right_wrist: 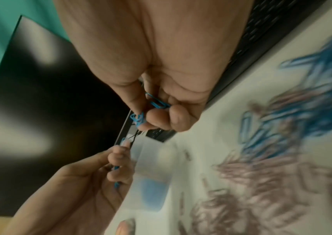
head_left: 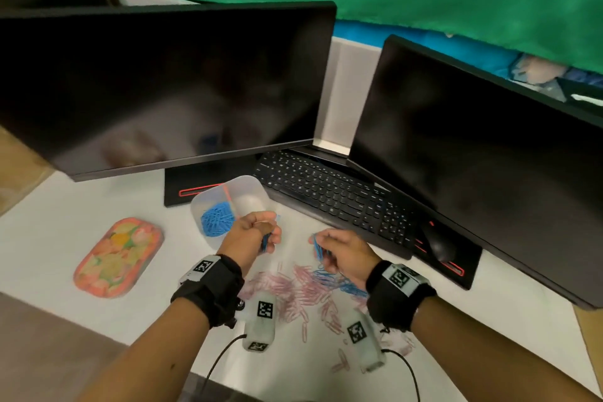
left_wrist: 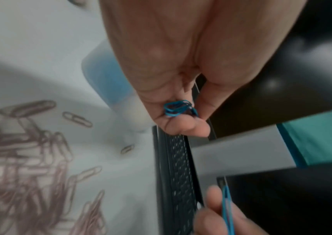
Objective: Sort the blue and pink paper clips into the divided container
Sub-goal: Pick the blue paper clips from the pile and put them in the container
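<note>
A translucent divided container (head_left: 248,186) stands on the white desk; its left compartment holds a heap of blue clips (head_left: 218,218), the right compartment looks empty. My left hand (head_left: 261,232) hovers at the container's near edge and pinches a small bunch of blue clips (left_wrist: 178,108). My right hand (head_left: 326,248) is raised to the right of it, and its curled fingers grip several blue clips (right_wrist: 156,103). Below the hands lies a loose pile of pink clips (head_left: 303,297) with some blue clips (head_left: 339,282) mixed in at its right.
A black keyboard (head_left: 332,196) and mouse (head_left: 439,246) lie right behind the hands, under two dark monitors (head_left: 163,91). A flowery orange lid (head_left: 119,258) rests at the left of the desk (head_left: 65,222). Cables trail from both wrists over the front edge.
</note>
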`<state>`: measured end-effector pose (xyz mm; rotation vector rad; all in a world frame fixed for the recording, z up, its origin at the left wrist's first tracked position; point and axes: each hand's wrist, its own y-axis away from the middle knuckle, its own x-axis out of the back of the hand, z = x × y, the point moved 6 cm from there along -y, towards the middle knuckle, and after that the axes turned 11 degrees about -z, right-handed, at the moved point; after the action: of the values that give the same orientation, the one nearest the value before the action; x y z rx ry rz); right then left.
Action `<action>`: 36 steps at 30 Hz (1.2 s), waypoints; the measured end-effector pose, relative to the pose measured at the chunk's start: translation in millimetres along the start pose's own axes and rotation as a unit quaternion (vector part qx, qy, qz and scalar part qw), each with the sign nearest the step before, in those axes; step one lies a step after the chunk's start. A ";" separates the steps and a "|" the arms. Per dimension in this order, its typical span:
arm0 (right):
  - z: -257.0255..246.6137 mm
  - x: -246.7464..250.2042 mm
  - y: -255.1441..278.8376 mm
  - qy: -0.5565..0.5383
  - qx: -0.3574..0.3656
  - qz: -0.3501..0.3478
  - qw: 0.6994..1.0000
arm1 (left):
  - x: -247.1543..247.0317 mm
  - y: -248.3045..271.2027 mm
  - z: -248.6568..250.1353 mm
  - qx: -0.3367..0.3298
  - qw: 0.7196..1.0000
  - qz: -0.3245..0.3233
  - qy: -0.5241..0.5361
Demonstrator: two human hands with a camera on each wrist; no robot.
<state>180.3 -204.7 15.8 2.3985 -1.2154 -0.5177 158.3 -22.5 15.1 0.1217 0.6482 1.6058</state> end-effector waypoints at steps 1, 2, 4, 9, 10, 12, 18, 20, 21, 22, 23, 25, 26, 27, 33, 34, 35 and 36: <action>-7.5 -12.2 -10.4 0.005 -0.004 -0.005 1.000 | 9.5 2.5 6.0 0.000 1.000 0.017 0.010; -15.2 -24.7 -20.5 0.012 -0.010 -0.011 1.000 | 18.3 4.4 11.6 -0.001 0.999 0.030 0.017; -28.8 -49.5 -42.3 0.020 -0.019 -0.028 0.999 | 35.0 7.7 23.8 -0.009 0.998 0.047 0.026; -55.7 -98.6 -92.7 0.107 -0.049 -0.055 0.991 | 70.2 4.1 46.5 -0.007 0.993 0.106 0.059; -60.2 -106.0 -101.0 0.122 -0.055 -0.059 0.989 | 76.9 2.1 48.4 0.000 0.990 0.120 0.070; -67.2 -117.3 -115.6 0.145 -0.069 -0.062 0.985 | 87.4 0.1 51.6 0.017 0.987 0.143 0.068; -82.6 -130.1 -132.7 0.226 -0.072 -0.083 0.968 | 106.9 -9.4 60.7 0.039 0.986 0.159 -0.016; -83.9 -129.3 -131.1 0.237 -0.071 -0.085 0.965 | 111.3 -11.8 60.0 0.038 0.986 0.160 -0.030; -84.6 -128.4 -129.8 0.236 -0.070 -0.085 0.965 | 112.6 -13.2 59.5 0.037 0.986 0.160 -0.038; -84.5 -125.8 -128.7 0.233 -0.069 -0.084 0.966 | 114.3 -14.0 58.7 0.037 0.985 0.159 -0.047; -85.3 -122.1 -126.8 0.232 -0.063 -0.081 0.967 | 114.4 -14.7 58.1 0.037 0.985 0.158 -0.053; -85.9 -111.2 -121.6 0.221 -0.052 -0.066 0.972 | 111.3 -14.8 57.9 0.040 0.984 0.156 -0.071; -84.4 -104.0 -117.0 0.201 -0.048 -0.056 0.977 | 108.0 -14.6 57.6 0.043 0.983 0.154 -0.086; -82.2 -95.5 -111.0 0.179 -0.046 -0.044 0.982 | 102.9 -14.0 58.1 0.043 0.983 0.150 -0.102; -54.2 -15.1 -56.1 0.224 -0.063 0.023 0.972 | 47.2 -14.6 52.5 -0.009 0.975 0.054 -0.215; -46.3 1.3 -45.1 0.237 -0.072 0.041 0.968 | 34.7 -15.4 47.8 -0.012 0.967 0.028 -0.254; -38.4 16.8 -33.5 0.251 -0.081 0.058 0.963 | 22.4 -16.7 42.1 -0.015 0.957 0.003 -0.289; -29.8 31.1 -22.9 0.267 -0.090 0.074 0.957 | 10.4 -18.0 35.1 -0.016 0.947 -0.018 -0.319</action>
<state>227.6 -212.3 25.1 2.0752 -1.0368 0.0693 188.1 -1.0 32.8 0.5768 0.1178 1.4253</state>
